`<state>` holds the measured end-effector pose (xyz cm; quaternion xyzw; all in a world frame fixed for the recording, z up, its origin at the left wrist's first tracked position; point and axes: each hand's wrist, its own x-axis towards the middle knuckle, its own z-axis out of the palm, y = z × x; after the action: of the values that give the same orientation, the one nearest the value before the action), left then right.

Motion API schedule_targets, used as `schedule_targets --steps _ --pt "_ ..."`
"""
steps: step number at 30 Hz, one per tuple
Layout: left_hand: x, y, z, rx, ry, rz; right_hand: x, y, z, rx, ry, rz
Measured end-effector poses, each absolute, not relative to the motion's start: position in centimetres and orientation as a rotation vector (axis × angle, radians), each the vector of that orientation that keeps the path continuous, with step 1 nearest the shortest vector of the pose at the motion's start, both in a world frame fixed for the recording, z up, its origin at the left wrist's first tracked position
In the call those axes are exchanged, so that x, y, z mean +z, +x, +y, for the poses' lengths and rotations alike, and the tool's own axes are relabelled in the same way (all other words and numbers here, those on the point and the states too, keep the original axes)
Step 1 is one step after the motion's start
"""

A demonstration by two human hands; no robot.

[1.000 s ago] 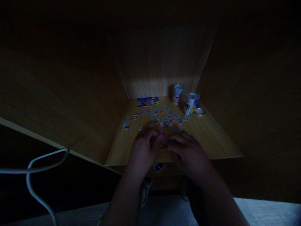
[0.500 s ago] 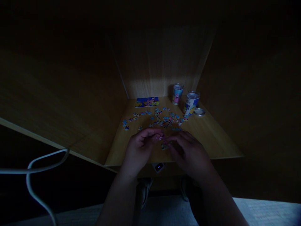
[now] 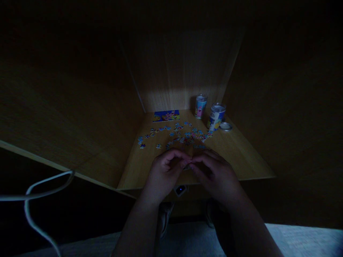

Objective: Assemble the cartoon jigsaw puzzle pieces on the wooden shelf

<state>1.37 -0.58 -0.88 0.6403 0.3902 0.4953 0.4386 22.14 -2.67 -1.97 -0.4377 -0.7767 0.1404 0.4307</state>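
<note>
My left hand (image 3: 165,174) and my right hand (image 3: 218,173) meet fingertip to fingertip above the front part of the wooden board. Both are closed in a pinch on small jigsaw puzzle pieces (image 3: 190,161), which the fingers mostly cover. Just below the fingertips, another puzzle piece (image 3: 186,167) shows in part on the board. Many loose jigsaw pieces (image 3: 178,132) lie scattered beyond my hands, mostly blue with some pink and yellow. The dim light hides their details.
A cartoon picture card (image 3: 166,115) lies at the back left. Two printed cans, one further back (image 3: 200,107) and one nearer (image 3: 215,117), stand at the right, with a round lid (image 3: 225,126) beside them. Wooden panels enclose both sides. A white cable (image 3: 37,194) hangs at left.
My hands have come together, and the pieces held apart between the fingertips now meet. The view has shifted slightly; the cans, card and loose pieces stay put.
</note>
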Motion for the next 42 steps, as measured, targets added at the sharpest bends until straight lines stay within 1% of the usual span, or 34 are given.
schedule_targets --steps 4,8,12,15,19,28,33,42 --pt "-1.1 1.5 -0.6 1.260 1.682 1.036 -1.8 22.2 -2.8 0.398 -1.108 -1.876" --pt "-0.3 1.3 -0.9 1.353 1.979 1.138 -2.5 22.9 -2.9 0.547 -1.151 -1.701" --pt "0.1 0.5 -0.9 1.180 2.313 0.992 -3.2 23.5 -2.8 0.693 -1.171 -1.552" --pt "-0.3 0.1 -0.8 1.057 2.438 0.914 -3.3 23.7 -2.7 0.712 -1.250 -1.537" --pt "-1.0 0.1 -0.6 0.907 2.562 0.962 -3.2 23.5 -2.5 0.693 -1.291 -1.563" --pt "-0.6 -0.4 -0.6 0.884 2.621 0.939 -2.3 23.1 -2.4 0.647 -1.279 -1.596" --pt "-0.5 -0.7 -0.7 0.890 2.585 1.011 -2.2 23.1 -2.5 0.588 -1.248 -1.691" --pt "-0.6 -0.9 -0.5 0.899 2.543 0.963 -2.5 22.9 -2.3 0.634 -1.259 -1.790"
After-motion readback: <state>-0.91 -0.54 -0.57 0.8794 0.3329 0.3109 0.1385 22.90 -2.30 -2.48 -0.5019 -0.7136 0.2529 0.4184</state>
